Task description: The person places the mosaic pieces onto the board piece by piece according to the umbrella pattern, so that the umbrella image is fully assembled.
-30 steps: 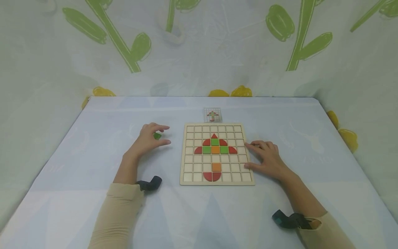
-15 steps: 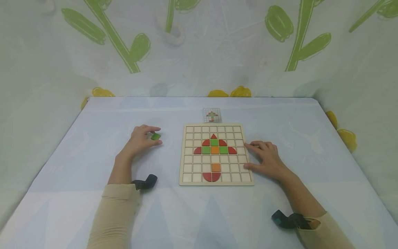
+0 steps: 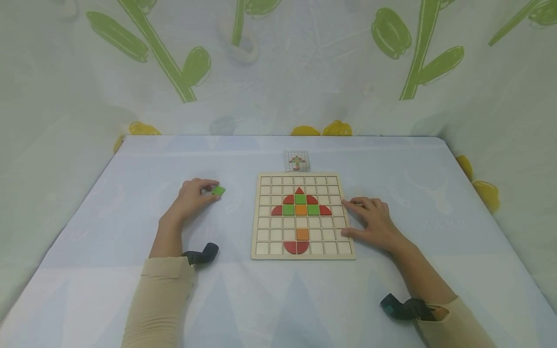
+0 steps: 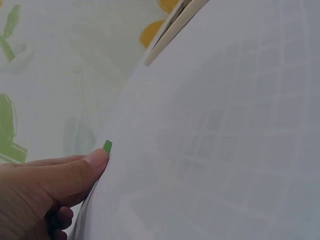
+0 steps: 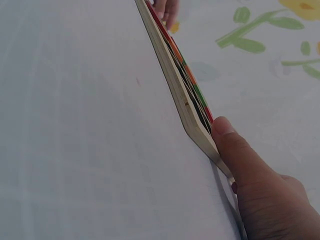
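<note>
Left of the wooden grid board (image 3: 263, 222), my left hand (image 3: 192, 197) pinches a small green square tile (image 3: 219, 191) between thumb and forefinger, low over the table. In the left wrist view the green tile (image 4: 108, 146) pokes out past the thumb tip. My right hand (image 3: 373, 220) rests at the board's right edge, thumb and forefinger spread apart and touching it. From the right wrist, its thumb (image 5: 226, 132) lies on the board's rim. Red, green and orange pieces sit in the board's cells: an arrowhead shape, with an orange square (image 3: 302, 234) and two red quarter-rounds (image 3: 296, 247) below.
A small pattern card (image 3: 297, 161) with a coloured arrow-like figure lies behind the board. A pale blue cloth covers the table (image 3: 278, 299). Behind it hangs a curtain (image 3: 304, 63) printed with green leaves. Dark camera mounts (image 3: 202, 254) sit on both wrists.
The left hand has drawn back a little to the left, and its spread thumb and forefinger have closed on the green tile. The right hand and board stay put.
</note>
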Motion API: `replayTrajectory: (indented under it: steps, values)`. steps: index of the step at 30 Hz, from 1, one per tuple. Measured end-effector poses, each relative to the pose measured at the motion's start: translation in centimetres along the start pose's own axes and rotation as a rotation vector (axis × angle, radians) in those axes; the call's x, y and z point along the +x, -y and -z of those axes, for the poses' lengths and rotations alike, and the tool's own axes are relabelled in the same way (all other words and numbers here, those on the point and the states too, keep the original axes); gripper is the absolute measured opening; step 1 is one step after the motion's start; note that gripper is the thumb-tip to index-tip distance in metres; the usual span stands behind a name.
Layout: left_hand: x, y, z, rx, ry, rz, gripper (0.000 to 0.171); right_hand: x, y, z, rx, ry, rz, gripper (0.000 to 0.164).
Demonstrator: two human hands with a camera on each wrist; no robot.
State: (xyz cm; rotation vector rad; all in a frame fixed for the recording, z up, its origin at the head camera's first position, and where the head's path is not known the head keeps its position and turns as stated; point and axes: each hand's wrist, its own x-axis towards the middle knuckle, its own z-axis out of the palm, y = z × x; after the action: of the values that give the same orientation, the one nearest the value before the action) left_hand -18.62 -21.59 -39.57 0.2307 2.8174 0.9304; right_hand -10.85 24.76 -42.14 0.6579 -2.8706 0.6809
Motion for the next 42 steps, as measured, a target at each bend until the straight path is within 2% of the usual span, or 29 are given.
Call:
replayTrajectory:
  steps: [5,21,31,42]
  values:
    - [0.0,0.0,-0.1,-0.047,0.001,-0.016,0.040,0.0,-0.1,0.0,0.001,-0.006,0.003,0.072]
    - [0.1,0.2,-1.3,-0.053,-0.068,-0.015,0.036,-0.1,-0.1,0.0,0.001,-0.011,0.007,0.072]
    - [0.1,-0.6,-1.8,-0.103,-0.063,-0.027,0.036,-0.1,-0.2,-0.1,0.012,-0.007,0.011,0.071]
    - [0.2,-2.2,-2.2,-0.079,-0.053,-0.075,0.037,0.0,0.0,0.0,-0.004,0.004,0.000,0.071]
